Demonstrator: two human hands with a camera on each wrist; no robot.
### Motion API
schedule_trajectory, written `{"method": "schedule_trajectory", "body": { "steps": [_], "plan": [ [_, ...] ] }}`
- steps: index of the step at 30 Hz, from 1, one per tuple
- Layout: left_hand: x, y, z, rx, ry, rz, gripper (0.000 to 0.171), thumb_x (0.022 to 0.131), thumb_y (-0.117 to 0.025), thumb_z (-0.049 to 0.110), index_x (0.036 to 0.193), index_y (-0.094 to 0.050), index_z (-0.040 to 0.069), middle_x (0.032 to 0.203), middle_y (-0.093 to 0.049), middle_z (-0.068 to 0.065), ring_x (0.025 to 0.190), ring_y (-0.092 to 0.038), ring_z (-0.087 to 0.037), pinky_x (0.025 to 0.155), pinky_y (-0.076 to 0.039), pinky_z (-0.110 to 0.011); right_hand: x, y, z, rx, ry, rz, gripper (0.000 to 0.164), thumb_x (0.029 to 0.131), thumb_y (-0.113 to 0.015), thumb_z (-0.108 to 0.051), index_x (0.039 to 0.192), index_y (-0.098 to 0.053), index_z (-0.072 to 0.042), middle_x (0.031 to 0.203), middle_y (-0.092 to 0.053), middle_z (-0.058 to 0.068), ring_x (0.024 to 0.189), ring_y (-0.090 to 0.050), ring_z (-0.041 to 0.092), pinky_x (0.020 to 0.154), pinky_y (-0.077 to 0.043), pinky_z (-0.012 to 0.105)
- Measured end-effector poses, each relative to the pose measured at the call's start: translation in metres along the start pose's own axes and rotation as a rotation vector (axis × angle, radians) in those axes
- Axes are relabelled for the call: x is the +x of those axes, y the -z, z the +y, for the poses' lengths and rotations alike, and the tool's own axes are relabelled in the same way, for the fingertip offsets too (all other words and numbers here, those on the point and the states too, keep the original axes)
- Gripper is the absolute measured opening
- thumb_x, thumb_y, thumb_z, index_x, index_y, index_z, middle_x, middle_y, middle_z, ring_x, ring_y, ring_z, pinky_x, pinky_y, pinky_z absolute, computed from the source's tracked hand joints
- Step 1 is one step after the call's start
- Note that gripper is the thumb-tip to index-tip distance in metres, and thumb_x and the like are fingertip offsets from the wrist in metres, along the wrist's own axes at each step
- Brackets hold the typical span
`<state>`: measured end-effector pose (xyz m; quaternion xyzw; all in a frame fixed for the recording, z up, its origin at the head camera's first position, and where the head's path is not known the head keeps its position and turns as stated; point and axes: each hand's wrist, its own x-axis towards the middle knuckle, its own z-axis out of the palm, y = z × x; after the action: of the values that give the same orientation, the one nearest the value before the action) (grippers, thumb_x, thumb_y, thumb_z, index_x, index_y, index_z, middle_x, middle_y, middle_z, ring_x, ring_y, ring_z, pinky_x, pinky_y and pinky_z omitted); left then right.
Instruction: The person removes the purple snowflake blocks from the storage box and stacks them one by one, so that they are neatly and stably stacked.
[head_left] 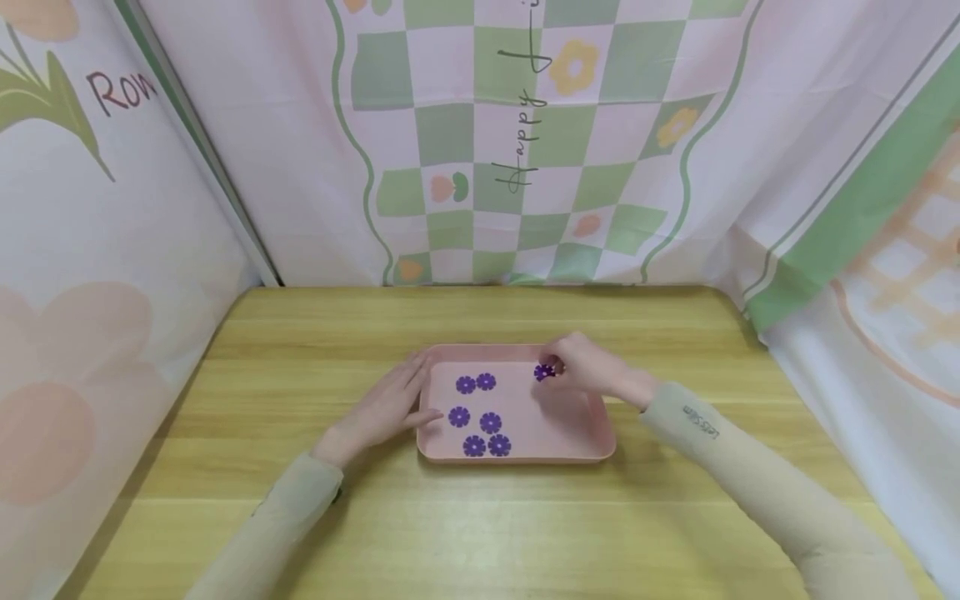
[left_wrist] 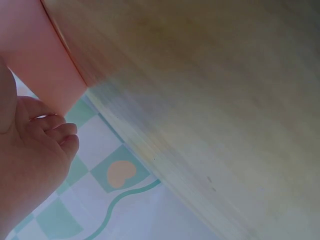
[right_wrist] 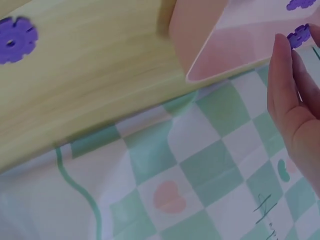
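Right hand (head_left: 585, 364) pinches a notched purple disc (head_left: 543, 372) between thumb and fingertips, over the far right part of the pink tray (head_left: 558, 437). Left hand (head_left: 378, 406) lies with its fingers extended along the tray's left rim and its thumb reaching over the edge; it appears to steady the tray rather than clamp it.

Six loose discs (head_left: 491, 422) lie in the left half of the tray: two side by side toward the back, two near the middle, two side by side at the front. One further disc (right_wrist: 15, 40) lies on the wood-grain counter (head_left: 375, 533), outside the tray.

Recommended handling: grip the disc by its edge, because the notches are likely to catch a fingertip. Maintain light left-hand pressure so that the tray does not slide. If setting the disc down, keep it level, bring it close to the tray floor before releasing, and leave room around it. If lifting, clear the rim before travelling sideways.

Limits of view: the fingers partly cover the held disc, and its clearance above the tray floor cannot be determined. The disc on the counter shows only in the right wrist view, cut by the frame edge; the right forearm probably hides it from the head view. The left wrist view shows no discs.
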<state>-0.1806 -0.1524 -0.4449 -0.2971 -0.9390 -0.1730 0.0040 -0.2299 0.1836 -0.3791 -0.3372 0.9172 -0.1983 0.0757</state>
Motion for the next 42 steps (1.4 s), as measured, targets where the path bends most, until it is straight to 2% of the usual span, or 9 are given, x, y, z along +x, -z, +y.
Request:
{"method": "schedule_trajectory", "body": {
  "steps": [6,19,25,35,42],
  "plan": [
    [0.0,-0.004,-0.002,0.017,0.0,0.005,0.092,0.094,-0.059,0.053,0.155,-0.02,-0.004,0.163,-0.02,-0.025,0.152,-0.024,-0.04,0.125,-0.024,-0.053,-0.012,0.012,0.012,-0.023,-0.017,0.049,0.021,0.077,-0.08,-0.005,0.095,-0.073,0.004,0.08,-0.072,0.009,0.068,-0.062,0.011,0.06,-0.055,0.019],
    [0.001,-0.003,-0.001,0.019,-0.017,0.013,0.091,0.095,-0.058,0.053,0.154,-0.021,-0.005,0.162,-0.021,-0.026,0.151,-0.025,-0.04,0.125,-0.025,-0.054,-0.041,0.03,0.037,-0.054,-0.036,0.113,0.017,0.079,-0.079,-0.005,0.092,-0.073,0.002,0.083,-0.073,0.01,0.072,-0.066,0.014,0.062,-0.059,0.023],
    [0.0,-0.001,0.0,0.013,-0.01,0.009,0.091,0.094,-0.058,0.053,0.154,-0.022,-0.006,0.162,-0.022,-0.026,0.151,-0.025,-0.041,0.125,-0.025,-0.054,-0.053,0.035,0.044,-0.032,-0.052,0.137,0.014,0.076,-0.077,-0.001,0.089,-0.072,0.004,0.08,-0.073,0.012,0.069,-0.066,0.012,0.061,-0.06,0.023],
    [0.0,-0.001,0.0,0.012,0.0,0.008,0.091,0.094,-0.059,0.052,0.154,-0.022,-0.006,0.162,-0.021,-0.026,0.151,-0.025,-0.041,0.125,-0.025,-0.055,-0.075,0.035,0.064,-0.066,-0.15,0.134,0.017,0.076,-0.077,-0.003,0.089,-0.071,0.005,0.078,-0.073,0.012,0.067,-0.065,0.011,0.06,-0.057,0.018],
    [0.0,-0.001,0.002,0.009,0.008,-0.001,0.091,0.095,-0.059,0.051,0.154,-0.021,-0.005,0.163,-0.02,-0.026,0.151,-0.023,-0.04,0.125,-0.025,-0.055,-0.089,0.03,0.077,-0.066,-0.201,0.112,0.018,0.075,-0.078,-0.004,0.089,-0.07,0.005,0.078,-0.073,0.012,0.066,-0.065,0.01,0.06,-0.059,0.021]
  ]
}}
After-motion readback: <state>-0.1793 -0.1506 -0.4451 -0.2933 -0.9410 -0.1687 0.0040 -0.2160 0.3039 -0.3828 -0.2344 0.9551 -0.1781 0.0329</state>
